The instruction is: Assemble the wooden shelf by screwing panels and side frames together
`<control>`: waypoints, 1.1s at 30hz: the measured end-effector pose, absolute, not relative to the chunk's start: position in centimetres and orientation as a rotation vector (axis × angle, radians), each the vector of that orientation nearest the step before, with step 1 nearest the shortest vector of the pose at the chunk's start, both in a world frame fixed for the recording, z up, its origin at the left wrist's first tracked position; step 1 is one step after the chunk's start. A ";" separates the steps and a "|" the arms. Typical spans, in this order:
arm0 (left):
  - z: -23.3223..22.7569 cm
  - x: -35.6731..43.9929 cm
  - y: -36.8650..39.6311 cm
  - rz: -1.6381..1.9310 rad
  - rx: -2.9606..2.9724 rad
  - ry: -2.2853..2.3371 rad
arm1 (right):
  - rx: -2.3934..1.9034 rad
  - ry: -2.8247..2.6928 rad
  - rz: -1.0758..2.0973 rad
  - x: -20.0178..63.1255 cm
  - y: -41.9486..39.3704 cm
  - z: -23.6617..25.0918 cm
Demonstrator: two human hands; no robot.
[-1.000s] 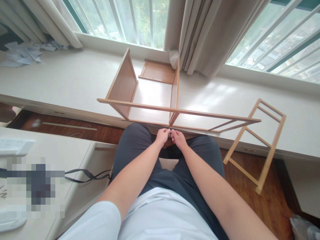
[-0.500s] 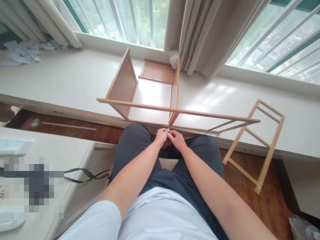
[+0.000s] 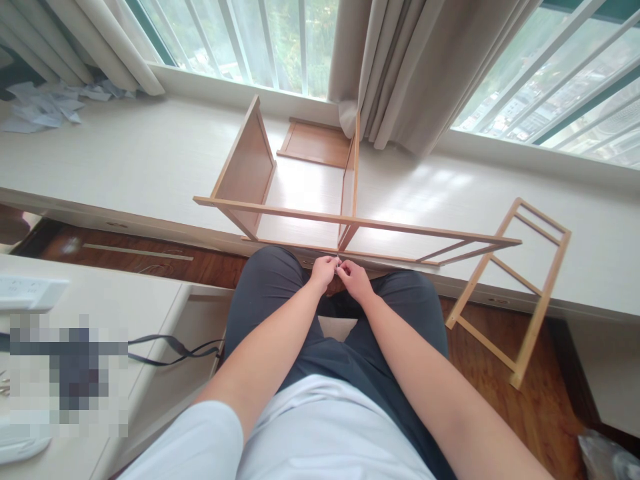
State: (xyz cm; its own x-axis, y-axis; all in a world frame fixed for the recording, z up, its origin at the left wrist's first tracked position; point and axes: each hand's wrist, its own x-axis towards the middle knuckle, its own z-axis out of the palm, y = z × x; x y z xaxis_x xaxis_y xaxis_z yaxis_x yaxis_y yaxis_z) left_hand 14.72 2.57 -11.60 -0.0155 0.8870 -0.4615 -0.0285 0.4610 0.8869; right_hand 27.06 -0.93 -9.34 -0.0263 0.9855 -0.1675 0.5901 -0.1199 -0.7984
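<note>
My left hand (image 3: 325, 272) and my right hand (image 3: 355, 279) meet above my lap, both closed with fingertips pinched together. Between them is a tiny thin piece, too small to name, close to the near rail of a wooden rack frame (image 3: 300, 212). The rack lies on its side on the white window ledge. A solid wooden panel (image 3: 247, 157) stands at its left end and a second upright panel (image 3: 351, 180) at its middle. Thin crossbars join the rails at its right end.
A loose wooden panel (image 3: 316, 141) lies behind the rack. A ladder-like wooden frame (image 3: 537, 293) leans on the ledge at right. Torn paper (image 3: 43, 107) sits far left. A white desk (image 3: 135, 300) holds a power strip (image 3: 33, 292); a black strap (image 3: 170, 347) hangs off its edge.
The fingertips of my right hand have shifted very slightly at the tiny piece. The rack and everything around it look the same.
</note>
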 end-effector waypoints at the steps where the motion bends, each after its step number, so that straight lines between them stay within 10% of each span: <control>1: -11.5 14.7 2.6 0.873 0.821 1.400 | -1.753 -1.642 1.019 27.1 -0.9 -9.4; 33: -10.8 14.7 2.6 0.841 0.807 1.427 | -1.823 -1.574 1.158 27.2 -0.8 -9.9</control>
